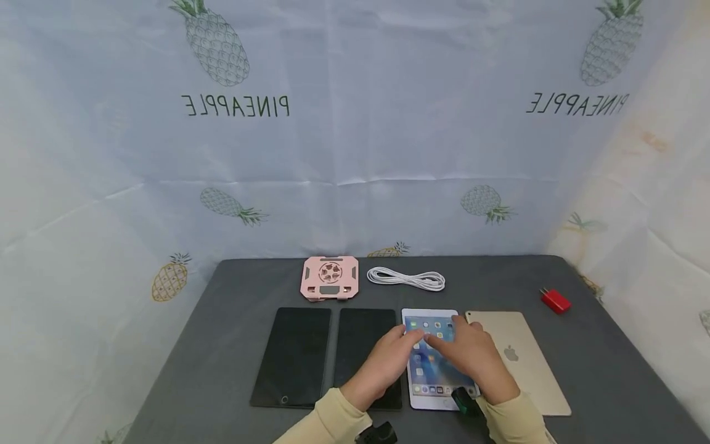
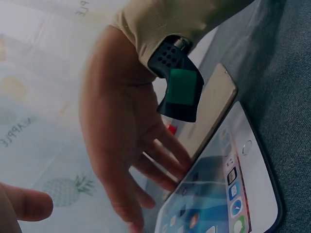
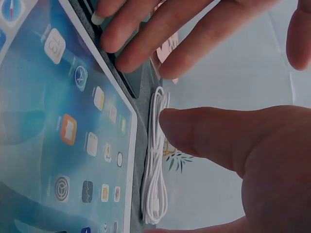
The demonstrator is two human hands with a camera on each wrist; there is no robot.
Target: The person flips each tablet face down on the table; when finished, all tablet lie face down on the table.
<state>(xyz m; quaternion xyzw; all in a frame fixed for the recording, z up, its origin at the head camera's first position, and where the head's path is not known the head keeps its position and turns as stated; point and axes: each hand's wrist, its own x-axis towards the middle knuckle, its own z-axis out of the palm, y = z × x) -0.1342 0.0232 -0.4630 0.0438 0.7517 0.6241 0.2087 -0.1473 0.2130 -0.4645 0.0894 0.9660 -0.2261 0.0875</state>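
Observation:
A white tablet (image 1: pixel 438 373) lies face up, its screen lit with app icons. My left hand (image 1: pixel 383 365) is at its left edge, thumb over the screen; in the right wrist view the left fingers (image 3: pixel 160 36) look extended and loose beside that edge. On the opposite side is my right hand (image 1: pixel 477 357), whose thumb also reaches over the screen. The left wrist view shows the right fingers (image 2: pixel 167 160) slightly bent near the tablet's right edge; whether they touch it is hard to tell. Both thumb tips come close together above the screen.
Two black tablets, one at far left (image 1: pixel 294 354) and one partly under my left arm (image 1: pixel 360 339), lie leftward. A gold tablet (image 1: pixel 524 354) rests face down at right. Behind are a pink fan-grilled plate (image 1: pixel 330 277), a coiled white cable (image 1: pixel 406 279) and a red plug adapter (image 1: pixel 556 301).

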